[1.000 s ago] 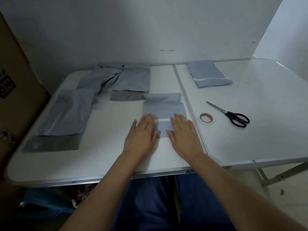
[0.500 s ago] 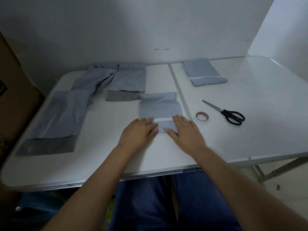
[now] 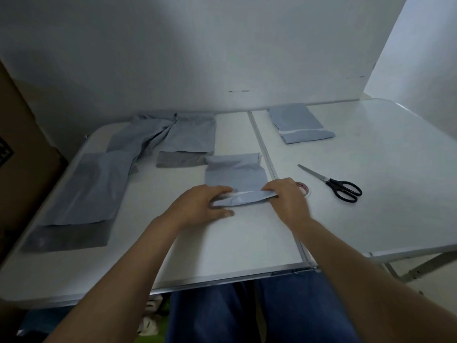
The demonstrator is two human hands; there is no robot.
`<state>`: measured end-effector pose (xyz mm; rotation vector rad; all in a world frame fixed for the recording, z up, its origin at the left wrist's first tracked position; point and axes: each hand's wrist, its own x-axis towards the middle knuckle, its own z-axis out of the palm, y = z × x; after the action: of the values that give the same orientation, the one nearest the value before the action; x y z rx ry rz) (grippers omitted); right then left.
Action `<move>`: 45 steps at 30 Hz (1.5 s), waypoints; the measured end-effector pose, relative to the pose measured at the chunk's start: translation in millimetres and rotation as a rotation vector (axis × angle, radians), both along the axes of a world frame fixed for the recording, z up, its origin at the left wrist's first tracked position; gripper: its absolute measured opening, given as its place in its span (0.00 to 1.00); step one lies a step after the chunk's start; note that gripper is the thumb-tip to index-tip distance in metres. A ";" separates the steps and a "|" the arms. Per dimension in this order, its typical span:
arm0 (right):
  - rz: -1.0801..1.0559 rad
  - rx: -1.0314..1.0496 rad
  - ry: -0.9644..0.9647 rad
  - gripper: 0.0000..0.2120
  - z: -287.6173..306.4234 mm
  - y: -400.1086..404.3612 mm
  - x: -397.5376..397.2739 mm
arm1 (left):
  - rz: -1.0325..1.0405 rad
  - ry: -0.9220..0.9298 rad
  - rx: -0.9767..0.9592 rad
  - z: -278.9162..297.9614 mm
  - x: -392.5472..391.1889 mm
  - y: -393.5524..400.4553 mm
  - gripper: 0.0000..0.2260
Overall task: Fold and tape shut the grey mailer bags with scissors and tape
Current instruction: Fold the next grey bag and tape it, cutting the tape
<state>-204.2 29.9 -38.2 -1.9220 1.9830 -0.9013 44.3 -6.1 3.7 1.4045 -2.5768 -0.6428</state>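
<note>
Mailer bag between pinching hands

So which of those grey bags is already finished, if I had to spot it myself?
Start at the metal seam down the middle of the white table and look right, towards the wall. The folded bag lies there alone, beyond the scissors. Unlike the others, it is folded short with a pale strip across it.

White table: mailers, scissors, tape

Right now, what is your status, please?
Both hands, left hand and right hand, grip mailer bag near edge, folding. Tape roll, scissors lie right, untouched. Nothing in the way.
</note>
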 end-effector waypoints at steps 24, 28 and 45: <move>-0.215 -0.147 -0.652 0.06 107.1 -34.9 -33.7 | 0.258 0.322 -0.210 104.9 -54.6 -48.4 0.15; -0.214 -0.119 -0.767 0.08 112.2 -53.2 -72.0 | 0.217 0.354 -0.196 115.7 -94.6 -78.1 0.11; -0.241 -0.112 -0.450 0.12 69.6 -186.1 -245.1 | -0.017 0.156 -0.426 39.3 -245.6 -209.4 0.13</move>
<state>-449.3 -156.2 31.4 -1.3815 1.9368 -1.3915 -201.3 -215.5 43.0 1.1448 -2.4141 -0.1756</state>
